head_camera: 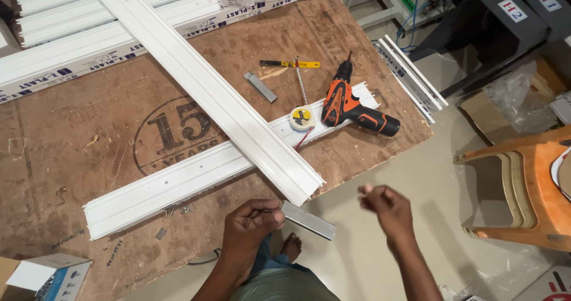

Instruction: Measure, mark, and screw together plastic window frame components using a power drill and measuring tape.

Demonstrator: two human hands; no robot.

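Brown hardboard covers your desk point(71, 134), with a large round dark stamp printed left of centre. From your head camera, one long white channel strip point(208, 93) runs diagonally from the far left toward you, lying across a second white strip point(178, 182) that crosses the board. Beside them sit an orange-and-black cordless drill point(351, 104), a small yellow tape measure point(301, 118), a yellow-handled tool point(289, 64) and a short grey metal piece point(260, 87).

Your left hand point(253, 223) has its fingers closed around one end of a flat grey metal bar point(309, 220), held just past the near edge of the desk, below the diagonal strip's end. Your right hand point(383, 203) hangs loose over the floor, holding nothing, fingers lightly curled.

Along the far left, white strips are bundled in a wrapper with blue print. A white-and-blue carton point(50, 277) sits at the near left corner. Far right, two dark stands carry small white square labels. An orange plastic stool point(529, 188) lies at right.
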